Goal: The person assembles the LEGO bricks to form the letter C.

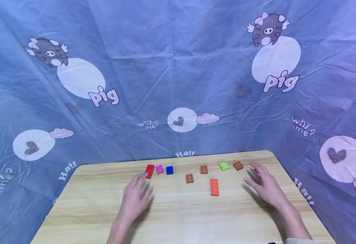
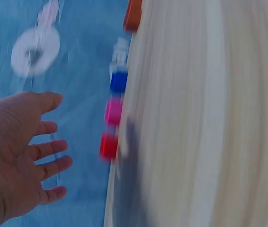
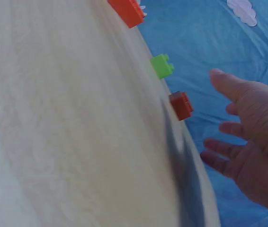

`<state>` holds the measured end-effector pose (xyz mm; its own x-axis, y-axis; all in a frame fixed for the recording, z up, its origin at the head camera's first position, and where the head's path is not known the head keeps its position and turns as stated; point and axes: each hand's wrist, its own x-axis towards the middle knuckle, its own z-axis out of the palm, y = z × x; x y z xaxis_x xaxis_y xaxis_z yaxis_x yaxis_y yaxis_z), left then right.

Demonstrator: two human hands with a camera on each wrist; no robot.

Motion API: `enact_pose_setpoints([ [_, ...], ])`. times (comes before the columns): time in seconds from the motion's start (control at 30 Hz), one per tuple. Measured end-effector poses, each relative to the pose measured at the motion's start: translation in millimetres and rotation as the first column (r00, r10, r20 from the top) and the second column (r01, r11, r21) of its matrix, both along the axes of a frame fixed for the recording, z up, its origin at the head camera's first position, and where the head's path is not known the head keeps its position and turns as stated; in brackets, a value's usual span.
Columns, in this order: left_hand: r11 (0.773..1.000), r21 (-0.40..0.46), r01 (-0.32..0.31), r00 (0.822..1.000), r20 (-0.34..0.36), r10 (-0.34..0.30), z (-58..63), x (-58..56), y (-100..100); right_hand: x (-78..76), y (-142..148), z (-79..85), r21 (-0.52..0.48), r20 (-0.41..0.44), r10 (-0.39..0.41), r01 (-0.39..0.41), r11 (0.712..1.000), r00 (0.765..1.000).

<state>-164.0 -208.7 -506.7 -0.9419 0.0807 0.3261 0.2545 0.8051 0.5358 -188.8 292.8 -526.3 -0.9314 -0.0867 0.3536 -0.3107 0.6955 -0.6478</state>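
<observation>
My left hand (image 1: 135, 200), fingers spread and holding nothing, hovers over the left part of the table. Its fingertips overlap the near end of a red brick (image 1: 150, 169) in the head view. Beside that lie a small magenta brick (image 1: 159, 169) and a small blue brick (image 1: 169, 170). Over on the right, my right hand (image 1: 267, 187) also holds nothing, its thumb and fingers apart. Nearest to it are a brown brick (image 1: 238, 165) and a lime green brick (image 1: 224, 165). Both wrist views show the palms raised above the table, the left palm (image 2: 11, 156) and the right palm (image 3: 262, 146).
Two more brown bricks, one farther back (image 1: 204, 169) and one closer (image 1: 189, 178), lie mid-table. An orange eight-stud brick (image 1: 214, 187) lies in front of them. The wooden table (image 1: 178, 220) ends at a blue printed cloth (image 1: 129, 84) behind and at the sides.
</observation>
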Motion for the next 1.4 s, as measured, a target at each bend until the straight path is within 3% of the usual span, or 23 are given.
enact_pose_setpoints([
  [0.17,0.991,0.072,0.11,0.99,0.079,-0.116,5.6,4.9,49,-16.7,-5,-17.4,-0.066,-0.04,-0.04,0.037,0.997,0.998],
  [0.4,0.956,0.079,0.282,0.947,0.136,-0.291,2.8,5.0,116,-35.5,-10,-31.6,-0.128,0.009,-0.113,0.113,0.985,0.994],
  [0.53,0.94,0.04,0.338,0.928,0.155,-0.34,-2.5,2.9,149,-46.1,-20,-35.6,-0.132,0.014,-0.116,0.116,0.984,0.993],
  [0.67,0.922,-0.045,0.385,0.918,0.122,-0.377,-9.3,0.2,176,-53.3,-29,-41.8,-0.104,-0.018,-0.102,0.1,0.99,0.995],
  [0.93,0.918,-0.162,0.361,0.932,0.087,-0.351,-16.4,-12.2,213,-60.7,-34,-46.2,-0.037,-0.172,-0.091,0.086,0.996,0.981],
  [1.1,0.91,-0.239,0.339,0.941,0.069,-0.332,-20.8,-15.6,227,-59.8,-33,-46.9,-0.028,-0.191,-0.092,0.088,0.996,0.977],
  [1.23,0.905,-0.291,0.309,0.947,0.008,-0.321,-23.4,-17.7,232,-59.2,-33,-46.5,-0.034,-0.193,-0.106,0.101,0.994,0.975],
  [1.4,0.901,-0.291,0.322,0.926,-0.1,-0.363,-24.3,-21.3,229,-60.1,-33,-46.2,-0.052,-0.191,-0.15,0.143,0.988,0.97],
])
